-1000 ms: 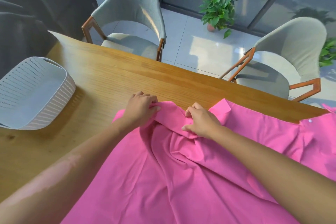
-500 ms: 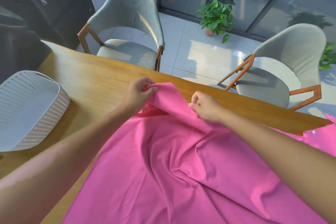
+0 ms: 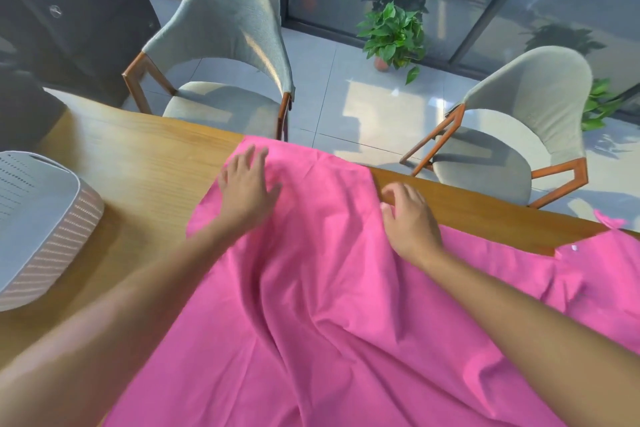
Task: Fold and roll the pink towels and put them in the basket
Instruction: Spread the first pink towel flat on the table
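**On the table: spreading a pink towel before the first fold**

Across the wooden table [image 3: 145, 163], seen from the head camera, 1 pink towel [image 3: 329, 305] lies spread but creased, its far edge reaching the table's far side and its near part running out of the bottom of the view. The left hand [image 3: 247, 189] rests flat on the far left corner with fingers extended and gripping nothing, apparently to pin and smooth that corner. The right hand [image 3: 408, 218] hovers at the towel's far right edge, fingers loosely spread and holding nothing; whether it touches the cloth cannot be told. Flattening appears to be the step in hand, since a fold needs a smooth sheet. A white basket [image 3: 45, 225] sits on the table to the left, apart from the towel, within reach for the finished roll. More pink cloth [image 3: 595, 274] lies at right. 2 chairs [image 3: 225, 55] stand beyond the table.
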Motion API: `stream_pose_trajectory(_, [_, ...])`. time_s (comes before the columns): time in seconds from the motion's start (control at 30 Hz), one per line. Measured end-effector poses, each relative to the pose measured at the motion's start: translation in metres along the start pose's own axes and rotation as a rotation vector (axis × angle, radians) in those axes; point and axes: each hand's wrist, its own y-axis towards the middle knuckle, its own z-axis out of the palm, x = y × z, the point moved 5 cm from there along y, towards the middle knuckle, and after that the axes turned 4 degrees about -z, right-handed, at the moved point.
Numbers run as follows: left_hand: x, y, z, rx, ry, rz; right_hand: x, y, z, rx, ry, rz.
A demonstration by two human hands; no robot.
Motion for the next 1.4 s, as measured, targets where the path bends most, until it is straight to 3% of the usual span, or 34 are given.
stream_pose_trajectory(0.17, [0.021, -0.072, 0.069, 0.2, 0.219, -0.029, -0.074, -0.089, 0.019, -0.006, -0.169, 0.134])
stream_pose_trajectory(0.27, [0.031, -0.059, 0.072, 0.145, 0.247, -0.049, -0.093, -0.107, 0.032, 0.13, -0.261, 0.149])
stream_pose_trajectory(0.5, [0.022, -0.029, 0.062, 0.141, 0.327, -0.158, -0.133, -0.026, 0.028, 0.339, -0.27, 0.251])
stream_pose_trajectory(0.6, [-0.015, -0.038, 0.058, 0.053, 0.276, -0.173, -0.142, -0.007, 0.013, 0.387, -0.254, 0.234])
stream_pose_trajectory(0.7, [-0.083, -0.061, 0.073, 0.021, 0.235, 0.027, -0.157, -0.023, -0.015, 0.274, -0.217, 0.239])
stream_pose_trajectory(0.93, [-0.247, -0.156, 0.162, 0.251, 0.166, 0.397, -0.283, -0.129, -0.104, -0.027, -0.235, 0.327])
stream_pose_trajectory(1.13, [-0.338, -0.207, 0.238, 0.322, 0.143, 0.453, -0.423, -0.185, -0.155, -0.081, -0.254, 0.448])
stream_pose_trajectory(1.4, [-0.403, -0.171, 0.283, 0.234, 0.248, 0.481, -0.531, -0.16, -0.16, -0.087, 0.013, 0.585])
